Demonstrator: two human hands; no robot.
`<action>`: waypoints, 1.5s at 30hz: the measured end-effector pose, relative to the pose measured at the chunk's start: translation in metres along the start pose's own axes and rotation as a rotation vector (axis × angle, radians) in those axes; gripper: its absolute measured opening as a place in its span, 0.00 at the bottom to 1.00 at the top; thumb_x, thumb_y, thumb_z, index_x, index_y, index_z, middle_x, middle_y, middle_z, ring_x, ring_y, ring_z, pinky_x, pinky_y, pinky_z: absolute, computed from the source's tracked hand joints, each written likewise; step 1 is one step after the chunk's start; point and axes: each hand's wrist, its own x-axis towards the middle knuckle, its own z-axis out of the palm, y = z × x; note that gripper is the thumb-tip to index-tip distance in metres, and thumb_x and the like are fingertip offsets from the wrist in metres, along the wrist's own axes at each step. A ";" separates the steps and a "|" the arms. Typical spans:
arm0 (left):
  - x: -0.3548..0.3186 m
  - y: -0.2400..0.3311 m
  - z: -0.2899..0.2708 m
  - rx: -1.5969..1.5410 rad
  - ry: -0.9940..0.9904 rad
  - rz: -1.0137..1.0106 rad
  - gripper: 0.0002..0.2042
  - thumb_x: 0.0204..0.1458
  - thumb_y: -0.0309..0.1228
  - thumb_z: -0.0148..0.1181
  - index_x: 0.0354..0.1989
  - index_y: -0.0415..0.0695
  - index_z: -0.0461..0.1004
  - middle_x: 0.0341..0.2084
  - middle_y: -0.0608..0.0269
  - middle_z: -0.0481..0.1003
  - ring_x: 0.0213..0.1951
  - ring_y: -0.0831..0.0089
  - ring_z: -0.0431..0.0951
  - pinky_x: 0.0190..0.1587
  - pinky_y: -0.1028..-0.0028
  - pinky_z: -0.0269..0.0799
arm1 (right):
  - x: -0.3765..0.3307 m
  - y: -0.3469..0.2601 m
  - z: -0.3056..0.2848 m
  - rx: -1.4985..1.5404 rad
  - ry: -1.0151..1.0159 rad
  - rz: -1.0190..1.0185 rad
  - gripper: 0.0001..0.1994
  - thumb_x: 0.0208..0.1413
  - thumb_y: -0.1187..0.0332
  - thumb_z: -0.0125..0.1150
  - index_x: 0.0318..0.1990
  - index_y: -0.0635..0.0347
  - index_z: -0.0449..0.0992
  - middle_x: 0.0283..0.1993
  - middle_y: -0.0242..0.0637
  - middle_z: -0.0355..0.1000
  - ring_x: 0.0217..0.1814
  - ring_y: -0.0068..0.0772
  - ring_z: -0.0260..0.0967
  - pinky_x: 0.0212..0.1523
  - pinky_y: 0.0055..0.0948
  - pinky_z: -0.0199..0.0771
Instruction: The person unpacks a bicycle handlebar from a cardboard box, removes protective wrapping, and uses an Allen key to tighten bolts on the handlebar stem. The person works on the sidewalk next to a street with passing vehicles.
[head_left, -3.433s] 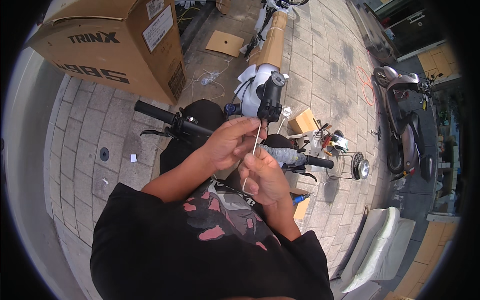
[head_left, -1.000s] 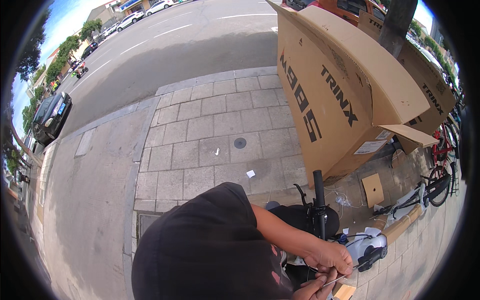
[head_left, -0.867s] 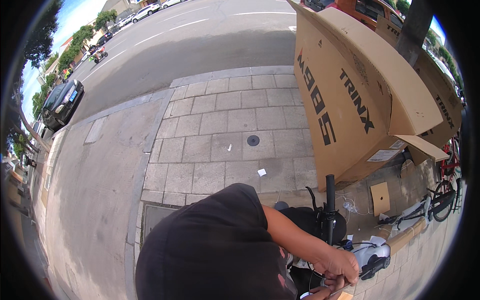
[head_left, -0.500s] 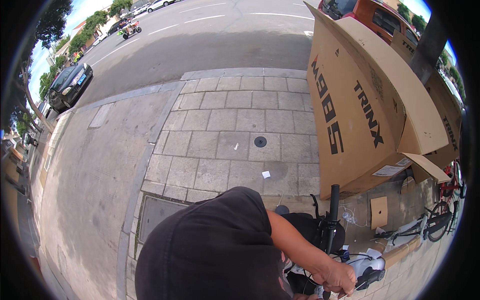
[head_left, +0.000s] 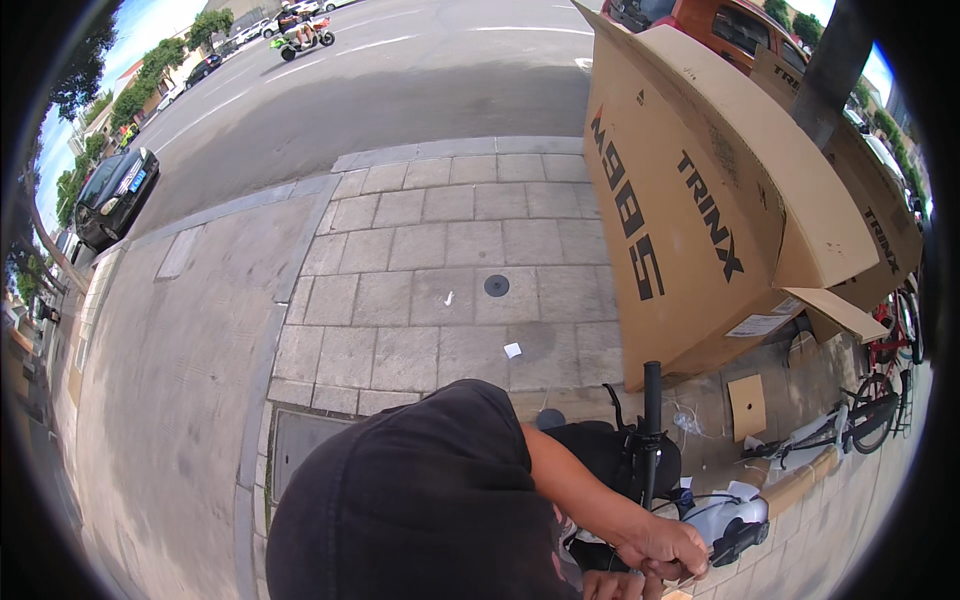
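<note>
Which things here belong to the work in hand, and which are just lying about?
Work in hand:
- left hand, close to the stem
- right hand, partly cut off by the lower edge
- handlebar

Lying about, judging by position:
- big box
- cardboard sheet
- paper scrap

Daylight is falling over pale paving (head_left: 400, 300), the sky (head_left: 138, 32) glowing at upper left, a broad dark patch lying across the road (head_left: 440, 100). Light is catching the hands (head_left: 665, 543), the black shirt (head_left: 400, 500) is losing detail, and fisheye distortion is bowing edges inside a black rim.
</note>
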 end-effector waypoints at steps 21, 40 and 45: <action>0.005 0.024 -0.029 0.375 0.177 -0.232 0.11 0.65 0.43 0.68 0.39 0.48 0.83 0.21 0.71 0.74 0.24 0.79 0.72 0.29 0.73 0.66 | -0.024 -0.003 0.005 -1.550 0.764 0.041 0.11 0.65 0.69 0.69 0.51 0.65 0.84 0.40 0.27 0.80 0.42 0.20 0.74 0.47 0.28 0.77; -0.007 0.030 0.000 0.036 0.031 -0.253 0.12 0.66 0.39 0.68 0.47 0.43 0.80 0.34 0.65 0.84 0.15 0.88 0.62 0.16 0.84 0.53 | -0.018 -0.031 0.004 -0.268 0.802 -0.006 0.18 0.71 0.53 0.62 0.47 0.62 0.81 0.30 0.33 0.70 0.28 0.30 0.65 0.30 0.30 0.67; -0.019 0.047 0.001 -0.007 0.018 -0.294 0.15 0.69 0.39 0.64 0.53 0.39 0.78 0.39 0.63 0.86 0.20 0.89 0.69 0.21 0.85 0.58 | -0.025 -0.028 -0.016 -0.072 0.613 -0.044 0.15 0.70 0.66 0.61 0.49 0.73 0.81 0.28 0.31 0.70 0.26 0.24 0.59 0.26 0.25 0.59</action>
